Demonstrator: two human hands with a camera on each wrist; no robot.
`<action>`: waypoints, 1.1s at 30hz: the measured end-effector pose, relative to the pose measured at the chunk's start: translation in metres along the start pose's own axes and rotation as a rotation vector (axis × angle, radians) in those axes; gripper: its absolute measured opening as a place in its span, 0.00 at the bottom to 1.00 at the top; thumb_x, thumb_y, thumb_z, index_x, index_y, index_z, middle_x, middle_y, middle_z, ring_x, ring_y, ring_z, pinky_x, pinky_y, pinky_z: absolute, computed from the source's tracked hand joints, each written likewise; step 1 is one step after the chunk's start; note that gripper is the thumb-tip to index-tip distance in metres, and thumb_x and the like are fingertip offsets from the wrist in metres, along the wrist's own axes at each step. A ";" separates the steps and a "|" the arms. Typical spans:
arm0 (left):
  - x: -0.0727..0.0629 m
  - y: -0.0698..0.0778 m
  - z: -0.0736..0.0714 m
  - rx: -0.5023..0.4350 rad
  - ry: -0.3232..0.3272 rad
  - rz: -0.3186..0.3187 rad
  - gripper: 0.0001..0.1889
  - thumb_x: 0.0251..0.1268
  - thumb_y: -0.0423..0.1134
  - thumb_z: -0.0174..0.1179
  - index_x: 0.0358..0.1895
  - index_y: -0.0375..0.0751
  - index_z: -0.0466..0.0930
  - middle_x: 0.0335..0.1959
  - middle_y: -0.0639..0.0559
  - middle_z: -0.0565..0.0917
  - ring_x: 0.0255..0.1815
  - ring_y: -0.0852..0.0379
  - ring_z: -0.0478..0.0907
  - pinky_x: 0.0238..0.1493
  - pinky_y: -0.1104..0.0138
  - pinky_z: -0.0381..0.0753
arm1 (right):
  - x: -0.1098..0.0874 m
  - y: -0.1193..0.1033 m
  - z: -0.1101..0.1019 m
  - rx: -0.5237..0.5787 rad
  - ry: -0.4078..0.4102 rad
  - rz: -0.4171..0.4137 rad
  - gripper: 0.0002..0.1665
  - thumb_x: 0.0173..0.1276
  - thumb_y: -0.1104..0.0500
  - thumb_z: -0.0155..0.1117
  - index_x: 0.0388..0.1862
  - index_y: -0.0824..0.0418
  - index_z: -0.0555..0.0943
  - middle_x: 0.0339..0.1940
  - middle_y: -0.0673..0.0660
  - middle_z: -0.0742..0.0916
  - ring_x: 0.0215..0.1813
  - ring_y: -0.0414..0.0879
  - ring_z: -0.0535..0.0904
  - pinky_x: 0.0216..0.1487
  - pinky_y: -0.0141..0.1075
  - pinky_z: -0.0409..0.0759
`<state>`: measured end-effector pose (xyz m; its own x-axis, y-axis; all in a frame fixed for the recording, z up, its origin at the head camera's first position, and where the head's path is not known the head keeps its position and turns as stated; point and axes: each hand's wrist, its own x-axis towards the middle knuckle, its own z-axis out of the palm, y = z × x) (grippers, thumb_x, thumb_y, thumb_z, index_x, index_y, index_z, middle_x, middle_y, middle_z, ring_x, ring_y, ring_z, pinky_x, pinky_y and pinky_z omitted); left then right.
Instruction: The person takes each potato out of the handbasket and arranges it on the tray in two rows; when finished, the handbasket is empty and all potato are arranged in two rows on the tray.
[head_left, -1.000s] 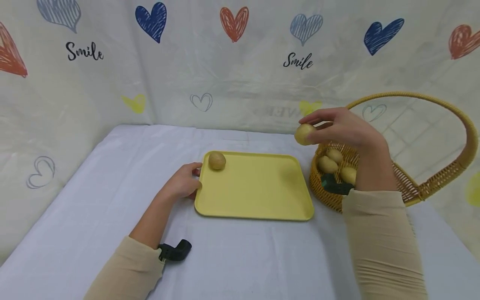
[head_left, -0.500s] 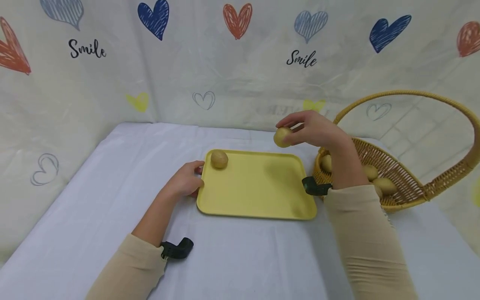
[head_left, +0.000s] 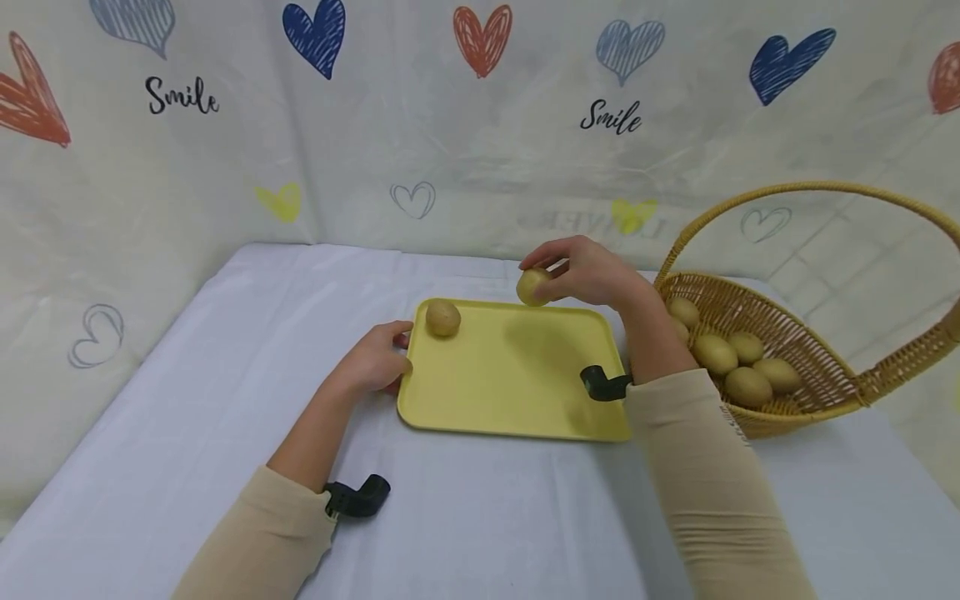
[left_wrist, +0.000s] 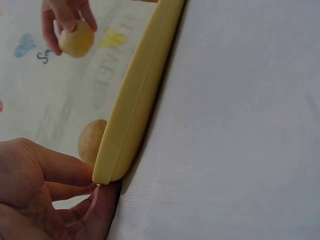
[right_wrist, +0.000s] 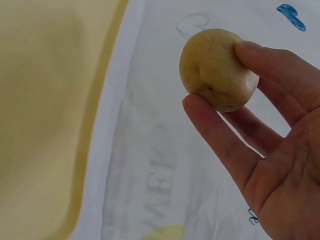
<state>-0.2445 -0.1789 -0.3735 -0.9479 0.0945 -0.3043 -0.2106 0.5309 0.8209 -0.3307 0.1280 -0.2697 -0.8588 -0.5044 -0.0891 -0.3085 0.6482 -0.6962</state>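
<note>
My right hand (head_left: 585, 271) pinches a potato (right_wrist: 218, 69) between thumb and fingertips, up above the far edge of a yellow tray (head_left: 510, 375). Another potato (head_left: 443, 318) lies in the tray's far left corner. At the tray's left edge, my left hand (head_left: 372, 360) grips the rim with its thumb above and fingers below, as the left wrist view shows the thumb (left_wrist: 65, 167) against the edge. Several more potatoes (head_left: 715, 355) lie in a wicker basket (head_left: 813, 358) to the right of the tray.
The basket's tall arched handle (head_left: 810, 185) rises behind and to the right of my right forearm. A white cloth (head_left: 480, 517) covers the table. Behind it hangs a pale sheet (head_left: 450, 125) printed with hearts and words.
My right hand has carried its potato leftward from over the basket to above the tray's far side, lowering slightly. The left hand keeps its hold on the rim. The view has shifted a little.
</note>
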 end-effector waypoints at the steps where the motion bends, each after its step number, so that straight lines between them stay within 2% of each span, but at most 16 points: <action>1: 0.000 0.000 0.000 -0.001 -0.001 0.001 0.43 0.57 0.22 0.52 0.82 0.36 0.56 0.65 0.38 0.70 0.36 0.51 0.81 0.31 0.64 0.87 | 0.002 0.001 0.003 -0.006 -0.005 -0.006 0.24 0.65 0.61 0.71 0.61 0.55 0.85 0.62 0.57 0.84 0.63 0.55 0.81 0.55 0.44 0.84; 5: 0.000 0.000 0.000 -0.001 0.000 0.002 0.43 0.57 0.22 0.52 0.82 0.36 0.56 0.65 0.38 0.70 0.36 0.51 0.81 0.31 0.64 0.87 | 0.008 0.002 0.011 -0.008 -0.025 -0.029 0.24 0.65 0.61 0.70 0.61 0.56 0.85 0.62 0.58 0.84 0.64 0.55 0.80 0.54 0.44 0.84; 10: 0.000 -0.003 -0.001 0.015 0.010 -0.012 0.43 0.57 0.22 0.52 0.81 0.36 0.56 0.64 0.38 0.70 0.35 0.51 0.81 0.30 0.64 0.87 | 0.016 0.006 0.022 0.050 -0.056 -0.045 0.24 0.66 0.62 0.70 0.62 0.58 0.84 0.63 0.61 0.82 0.63 0.56 0.80 0.56 0.46 0.84; 19: 0.001 -0.002 0.002 0.002 0.005 -0.008 0.43 0.57 0.22 0.52 0.81 0.37 0.56 0.64 0.39 0.69 0.36 0.50 0.81 0.31 0.64 0.88 | 0.026 0.014 0.036 0.127 -0.088 -0.021 0.26 0.63 0.66 0.69 0.62 0.62 0.82 0.62 0.65 0.82 0.56 0.55 0.82 0.55 0.45 0.87; 25: 0.001 -0.002 0.002 0.004 0.010 -0.008 0.43 0.57 0.22 0.52 0.81 0.37 0.56 0.64 0.39 0.70 0.35 0.51 0.81 0.31 0.64 0.87 | 0.033 0.017 0.047 0.106 -0.116 0.000 0.27 0.61 0.66 0.68 0.61 0.64 0.82 0.60 0.65 0.83 0.52 0.53 0.84 0.53 0.45 0.88; 33: 0.000 -0.001 0.003 0.001 0.006 -0.012 0.44 0.57 0.22 0.52 0.82 0.38 0.56 0.65 0.39 0.70 0.34 0.51 0.80 0.30 0.65 0.87 | 0.040 0.015 0.055 0.065 -0.123 0.051 0.25 0.62 0.65 0.69 0.60 0.59 0.82 0.62 0.63 0.84 0.47 0.51 0.87 0.52 0.43 0.88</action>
<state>-0.2436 -0.1770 -0.3762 -0.9468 0.0825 -0.3112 -0.2219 0.5331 0.8164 -0.3470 0.0864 -0.3233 -0.8148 -0.5406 -0.2095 -0.2351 0.6384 -0.7329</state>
